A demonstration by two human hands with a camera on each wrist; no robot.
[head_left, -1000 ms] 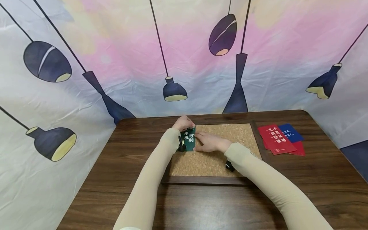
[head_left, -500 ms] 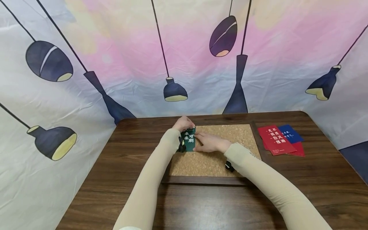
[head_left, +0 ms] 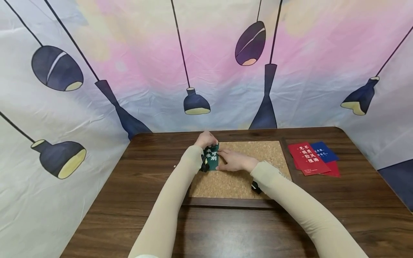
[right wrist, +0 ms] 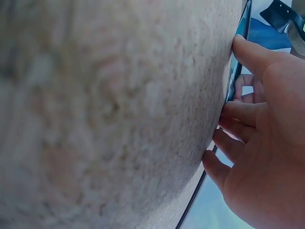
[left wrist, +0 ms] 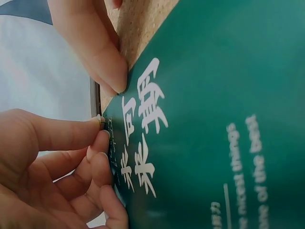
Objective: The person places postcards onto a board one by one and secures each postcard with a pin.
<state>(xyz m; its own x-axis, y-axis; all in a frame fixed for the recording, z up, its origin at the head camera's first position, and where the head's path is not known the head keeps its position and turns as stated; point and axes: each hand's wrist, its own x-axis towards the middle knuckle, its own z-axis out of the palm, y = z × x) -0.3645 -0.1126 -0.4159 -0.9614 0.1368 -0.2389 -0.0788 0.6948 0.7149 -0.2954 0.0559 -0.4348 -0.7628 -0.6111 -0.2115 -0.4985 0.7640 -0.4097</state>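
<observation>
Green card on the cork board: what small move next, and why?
Probably press the pin home with the left hand. It pinches a small pin at the green card top corner, while the right hand fingers steady the card flat on the cork board.

A dark green card printed with large white Chinese characters and smaller white lines of text is seen lying flat on the cork, at its far left corner. Its long side runs from near to far. Its far edge is pinched by curled fingers of the left hand, while its right edge is touched by the right hand.
</observation>
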